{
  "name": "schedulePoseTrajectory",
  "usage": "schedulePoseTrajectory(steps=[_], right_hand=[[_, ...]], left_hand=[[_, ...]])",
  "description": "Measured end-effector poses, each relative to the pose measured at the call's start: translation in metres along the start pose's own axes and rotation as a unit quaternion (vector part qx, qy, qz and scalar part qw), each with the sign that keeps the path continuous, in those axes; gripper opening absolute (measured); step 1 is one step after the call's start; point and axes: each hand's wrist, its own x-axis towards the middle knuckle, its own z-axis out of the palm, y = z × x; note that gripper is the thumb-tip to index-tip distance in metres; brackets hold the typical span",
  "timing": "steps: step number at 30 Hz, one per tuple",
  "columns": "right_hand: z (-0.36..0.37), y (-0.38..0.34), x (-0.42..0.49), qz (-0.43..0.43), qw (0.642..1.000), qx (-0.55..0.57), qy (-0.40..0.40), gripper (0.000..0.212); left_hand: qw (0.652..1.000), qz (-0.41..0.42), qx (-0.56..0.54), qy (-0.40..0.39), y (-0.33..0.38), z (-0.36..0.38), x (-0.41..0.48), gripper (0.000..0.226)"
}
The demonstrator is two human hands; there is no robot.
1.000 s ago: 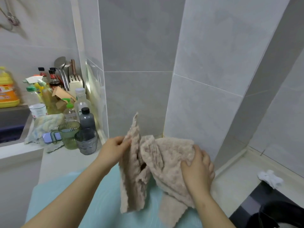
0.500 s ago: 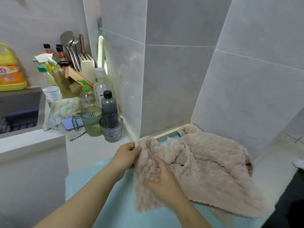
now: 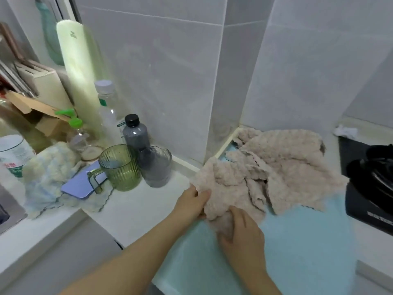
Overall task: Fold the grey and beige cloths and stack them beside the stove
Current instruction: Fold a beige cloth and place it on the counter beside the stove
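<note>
Left hand (image 3: 192, 204) fingers (image 3: 203, 194) pinch beige cloth (image 3: 287, 167) edge, right hand (image 3: 242, 233) lies on it, grip unclear; green cup (image 3: 120, 167), grey cup (image 3: 156, 166) stand left of fingers, contents indiscernible.

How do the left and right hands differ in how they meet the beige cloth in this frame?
The left hand pinches the beige cloth at its left edge, thumb on top; the right hand lies over its near corner, grip unclear. The left hand is above the white counter; the right hand is above the pale blue mat. Both touch the cloth.
</note>
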Motion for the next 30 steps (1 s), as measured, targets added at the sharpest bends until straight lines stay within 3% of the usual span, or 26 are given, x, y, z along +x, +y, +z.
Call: schedulePoseTrajectory(steps=[3,6,10,14,17,22,27,30], right_hand=[[-0.001,0.005,-0.014,0.006,0.999,-0.045,0.006,0.049],[-0.002,0.007,-0.015,-0.006,0.997,-0.065,0.044,0.036],[0.005,0.008,-0.010,-0.024,0.991,-0.057,0.114,0.006],[0.017,0.015,-0.013,-0.029,0.986,-0.028,0.159,0.005],[0.017,0.015,-0.015,-0.015,0.986,0.028,0.166,0.018],[0.009,0.011,-0.029,0.059,0.962,0.163,0.213,0.014],[0.007,-0.001,-0.048,0.092,0.950,0.176,0.240,0.022],[0.006,-0.006,-0.057,0.113,0.953,0.157,0.233,0.017]], left_hand=[[0.993,0.050,0.103,-0.010,-0.007,0.011,0.002,0.010],[0.976,0.086,0.195,-0.038,-0.016,0.017,0.010,0.016],[0.979,0.118,0.165,-0.011,-0.037,0.014,0.015,0.015],[0.971,0.189,0.148,0.002,-0.060,0.012,0.015,0.025],[0.970,0.215,0.112,0.010,-0.066,0.010,0.018,0.052],[0.950,0.284,0.124,0.043,-0.062,0.004,0.013,0.011],[0.954,0.290,0.000,0.074,-0.060,-0.006,0.003,0.041],[0.948,0.309,-0.019,0.068,-0.061,-0.009,-0.002,0.064]])
